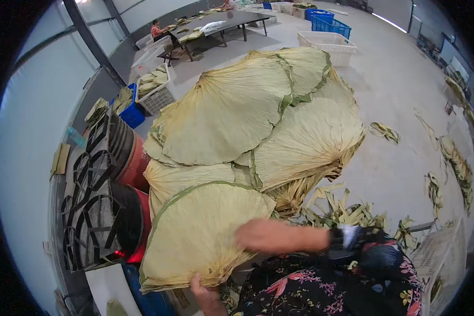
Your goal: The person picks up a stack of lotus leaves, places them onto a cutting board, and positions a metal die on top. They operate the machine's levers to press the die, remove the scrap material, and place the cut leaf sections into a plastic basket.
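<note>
A fan-shaped, pale green dried leaf (195,231), seemingly a folded lotus leaf, lies nearest to me with several layers at its lower edge. My left hand (207,299) grips that edge from below, its thumb on top and its other fingers hidden. Over the right part of the same leaf is my right hand (263,235), blurred by motion, so its fingers cannot be made out. Beyond it, large piles of similar dried leaves (231,116) overlap one another.
Black-and-red bags (137,163) with black handles stand at the left. Behind them are a blue crate (134,116) and a white crate (152,102) holding leaves. Leaf scraps (347,213) litter the floor at right. A person (157,30) sits by a long table (237,20).
</note>
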Available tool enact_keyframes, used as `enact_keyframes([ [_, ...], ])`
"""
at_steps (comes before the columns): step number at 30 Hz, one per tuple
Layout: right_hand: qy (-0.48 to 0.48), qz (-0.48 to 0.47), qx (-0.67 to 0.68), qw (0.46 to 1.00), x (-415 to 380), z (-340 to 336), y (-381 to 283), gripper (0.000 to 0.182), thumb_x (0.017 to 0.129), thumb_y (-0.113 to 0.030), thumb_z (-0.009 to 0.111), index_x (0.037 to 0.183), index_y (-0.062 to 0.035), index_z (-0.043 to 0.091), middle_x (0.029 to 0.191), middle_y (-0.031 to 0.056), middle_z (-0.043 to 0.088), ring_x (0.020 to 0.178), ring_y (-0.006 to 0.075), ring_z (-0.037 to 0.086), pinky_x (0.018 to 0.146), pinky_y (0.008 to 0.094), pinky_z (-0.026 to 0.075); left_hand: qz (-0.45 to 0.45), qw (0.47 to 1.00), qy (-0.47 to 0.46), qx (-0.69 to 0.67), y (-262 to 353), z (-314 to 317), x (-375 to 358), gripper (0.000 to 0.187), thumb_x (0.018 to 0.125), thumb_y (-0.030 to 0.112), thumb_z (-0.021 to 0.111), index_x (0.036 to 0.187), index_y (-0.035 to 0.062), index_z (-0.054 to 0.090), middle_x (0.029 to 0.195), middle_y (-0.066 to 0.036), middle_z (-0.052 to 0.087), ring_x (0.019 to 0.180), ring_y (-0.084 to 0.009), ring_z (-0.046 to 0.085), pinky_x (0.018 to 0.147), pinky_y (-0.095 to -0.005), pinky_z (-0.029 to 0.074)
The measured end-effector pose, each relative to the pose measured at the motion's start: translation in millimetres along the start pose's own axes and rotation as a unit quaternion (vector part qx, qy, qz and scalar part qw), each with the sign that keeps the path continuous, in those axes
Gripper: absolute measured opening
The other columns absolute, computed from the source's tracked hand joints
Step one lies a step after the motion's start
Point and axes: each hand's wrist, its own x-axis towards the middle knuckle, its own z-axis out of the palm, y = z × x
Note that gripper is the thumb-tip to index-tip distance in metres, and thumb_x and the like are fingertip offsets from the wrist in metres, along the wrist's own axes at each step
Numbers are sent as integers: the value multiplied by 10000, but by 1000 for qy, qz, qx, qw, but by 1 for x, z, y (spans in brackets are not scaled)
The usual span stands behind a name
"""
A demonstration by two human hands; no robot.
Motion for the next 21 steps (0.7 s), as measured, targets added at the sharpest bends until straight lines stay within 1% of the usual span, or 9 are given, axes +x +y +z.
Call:
enact_keyframes([
  [1,15,41,-55,998,-20,-14,22,472,779,-163,527,1239,-76,465,1164,162,533,1112,303,497,952,409,387,0,1000,0,-2,3,5,1,491,842,301,423,1225,-6,441,1220,-138,504,1104,-285,505,940,-406,411],
  [2,-27,197,-188,962,-39,-42,31,560,719,-158,611,1260,-110,471,1186,155,530,1170,305,458,993,418,351,-38,997,25,-70,9,10,0,502,822,296,446,1225,-4,443,1213,-137,508,1099,-287,508,940,-410,411],
  [4,4,308,-319,896,-78,-110,43,808,571,-188,753,1313,-164,432,1317,133,440,1237,322,388,1023,512,285,-81,987,46,-134,10,13,0,515,803,292,469,1225,-2,445,1206,-136,512,1094,-289,511,940,-413,410],
  [6,-13,407,-389,827,-108,-142,56,801,608,-210,753,1332,-180,412,1375,92,381,1257,325,357,1023,534,265,-85,982,26,-168,8,11,-1,527,772,284,501,1214,3,457,1186,-136,522,1084,-291,518,938,-419,413],
  [9,-109,404,-436,797,-140,-159,81,623,700,-215,706,1270,-166,460,1269,63,489,1167,304,459,949,490,372,-83,979,45,-180,4,2,4,533,754,180,506,1237,-20,406,1200,-158,478,1098,-335,499,919,-496,446],
  [12,-82,394,-294,867,-148,-175,108,251,798,-212,610,1024,-115,557,903,85,618,864,278,610,708,394,492,-70,985,39,-151,6,6,7,515,760,268,512,1197,0,463,1182,-142,522,1082,-306,519,924,-435,425],
  [17,98,491,-139,854,-122,-228,113,223,836,-144,567,1037,-55,534,917,176,603,873,335,587,757,389,465,-97,982,27,-158,3,-4,16,507,756,231,516,1199,-7,454,1162,-143,526,1058,-315,534,901,-458,453],
  [18,142,459,-151,864,-124,-235,123,218,849,-136,552,1049,-53,525,939,197,598,893,348,586,761,404,457,-105,980,36,-167,5,-2,15,514,754,194,515,1218,-11,434,1159,-143,516,1052,-320,535,892,-478,468],
  [21,120,457,-206,857,-122,-256,134,228,836,-114,548,1055,-56,519,927,199,599,901,367,582,752,420,458,-92,982,42,-158,-1,-6,15,493,763,198,509,1200,-20,443,1148,-143,523,1041,-313,542,889,-467,470],
])
